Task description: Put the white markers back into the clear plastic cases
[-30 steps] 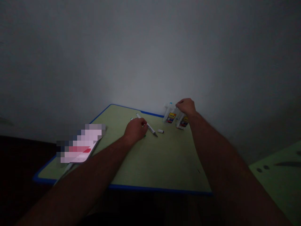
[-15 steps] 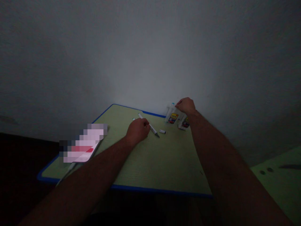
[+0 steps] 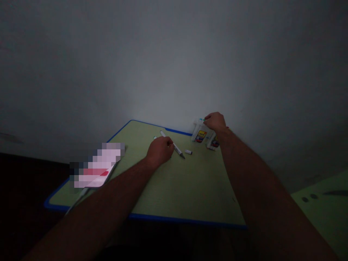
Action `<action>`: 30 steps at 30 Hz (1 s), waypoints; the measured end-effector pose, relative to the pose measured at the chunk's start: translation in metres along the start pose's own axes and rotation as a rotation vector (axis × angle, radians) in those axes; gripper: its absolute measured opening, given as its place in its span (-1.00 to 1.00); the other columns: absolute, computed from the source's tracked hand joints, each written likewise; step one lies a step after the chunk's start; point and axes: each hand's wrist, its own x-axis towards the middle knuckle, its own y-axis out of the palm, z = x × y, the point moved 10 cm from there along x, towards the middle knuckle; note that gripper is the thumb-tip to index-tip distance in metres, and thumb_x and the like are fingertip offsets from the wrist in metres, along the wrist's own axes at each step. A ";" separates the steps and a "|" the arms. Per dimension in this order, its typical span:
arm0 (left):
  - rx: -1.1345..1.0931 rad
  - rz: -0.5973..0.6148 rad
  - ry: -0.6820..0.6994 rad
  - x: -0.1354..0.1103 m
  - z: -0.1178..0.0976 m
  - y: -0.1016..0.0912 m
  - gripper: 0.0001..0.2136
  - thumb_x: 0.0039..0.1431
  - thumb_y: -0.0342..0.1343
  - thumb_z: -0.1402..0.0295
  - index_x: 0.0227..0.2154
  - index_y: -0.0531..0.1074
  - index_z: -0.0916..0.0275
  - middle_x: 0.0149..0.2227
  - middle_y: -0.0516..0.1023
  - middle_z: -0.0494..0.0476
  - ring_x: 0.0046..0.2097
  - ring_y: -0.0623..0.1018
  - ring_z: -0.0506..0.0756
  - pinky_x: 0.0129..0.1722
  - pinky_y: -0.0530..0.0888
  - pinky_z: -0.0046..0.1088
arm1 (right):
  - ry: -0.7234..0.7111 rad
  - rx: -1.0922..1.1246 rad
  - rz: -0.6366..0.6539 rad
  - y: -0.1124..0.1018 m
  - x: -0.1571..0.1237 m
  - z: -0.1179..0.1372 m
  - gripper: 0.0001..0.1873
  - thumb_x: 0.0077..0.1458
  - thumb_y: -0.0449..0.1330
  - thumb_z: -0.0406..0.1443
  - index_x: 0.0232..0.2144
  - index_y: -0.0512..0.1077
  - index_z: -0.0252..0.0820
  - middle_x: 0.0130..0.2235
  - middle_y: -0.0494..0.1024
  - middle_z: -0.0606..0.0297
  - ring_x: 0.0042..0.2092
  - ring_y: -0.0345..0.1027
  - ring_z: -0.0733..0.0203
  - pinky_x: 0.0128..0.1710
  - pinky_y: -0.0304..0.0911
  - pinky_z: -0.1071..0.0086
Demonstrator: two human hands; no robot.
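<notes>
My left hand (image 3: 161,150) is closed, fingers curled, above the table beside a white marker (image 3: 178,150) with a dark grey tip end. A second pale stick with a teal end (image 3: 155,137) pokes out behind that hand; whether it is held or lying there I cannot tell. A white cap (image 3: 188,152) lies right of the marker's tip. Over at the back right, my right hand (image 3: 215,121) pinches at the top of a clear plastic case (image 3: 200,136) with a yellow label. Small teal bits show at its fingertips; what they grip is hidden.
A second labelled clear case (image 3: 213,142) stands partly behind my right wrist. At the left lies a lit phone or tablet (image 3: 99,177), blurred out, with a white cable (image 3: 78,199). The blue-edged table (image 3: 185,195) meets a grey wall (image 3: 168,65). Another greenish surface (image 3: 320,214) is at the right.
Both hands stay almost in place. A little more teal shows by the right fingertips at the case's top. The whole view has shifted very slightly.
</notes>
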 end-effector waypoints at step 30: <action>0.041 0.018 -0.021 0.002 0.007 0.002 -0.82 0.15 0.08 0.35 -0.34 0.59 0.22 -0.28 0.65 0.21 -0.23 0.58 0.16 -0.19 0.44 -0.32 | -0.007 0.333 -0.361 -0.044 -0.029 0.008 -0.79 -0.07 0.21 -0.41 -0.35 0.63 -0.28 -0.32 0.65 0.10 -0.23 0.52 0.06 -0.06 0.36 0.15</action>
